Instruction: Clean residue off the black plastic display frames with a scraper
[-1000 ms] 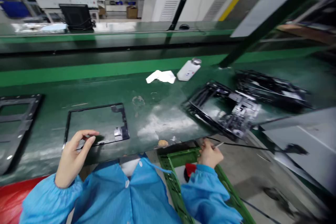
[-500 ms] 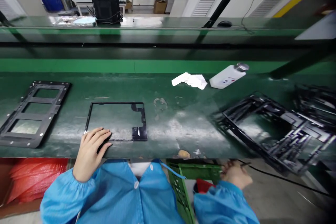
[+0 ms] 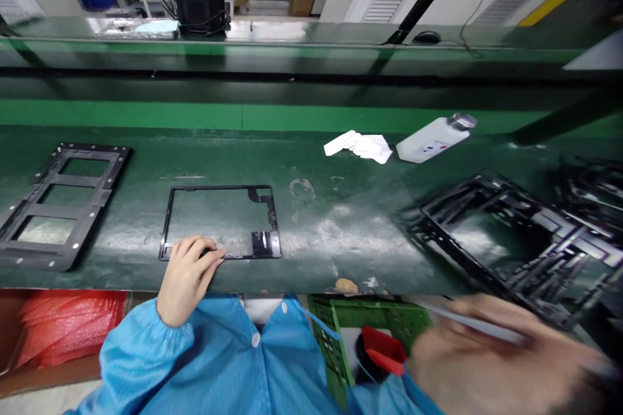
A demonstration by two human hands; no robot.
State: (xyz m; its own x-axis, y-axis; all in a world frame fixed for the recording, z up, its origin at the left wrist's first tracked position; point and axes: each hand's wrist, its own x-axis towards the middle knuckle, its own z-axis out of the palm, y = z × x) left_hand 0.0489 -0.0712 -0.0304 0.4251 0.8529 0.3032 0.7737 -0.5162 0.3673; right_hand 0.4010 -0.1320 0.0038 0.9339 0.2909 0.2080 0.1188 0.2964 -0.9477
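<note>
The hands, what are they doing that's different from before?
The right hand came up much closer to the camera, with the thin grey tool it already held. The left hand brought its thumb and fingertips together at the near edge of the thin black frame; whether it grips isn't clear. The white bottle and white wipe stayed put on the table.

The right-hand grip (image 3: 501,356) is rising toward the camera, looming large and blurred with a slim grey tool (image 3: 477,323). The left-hand grip (image 3: 187,275) is curling its fingers, shifting rightward along the black frame's (image 3: 265,244) near edge.
</note>
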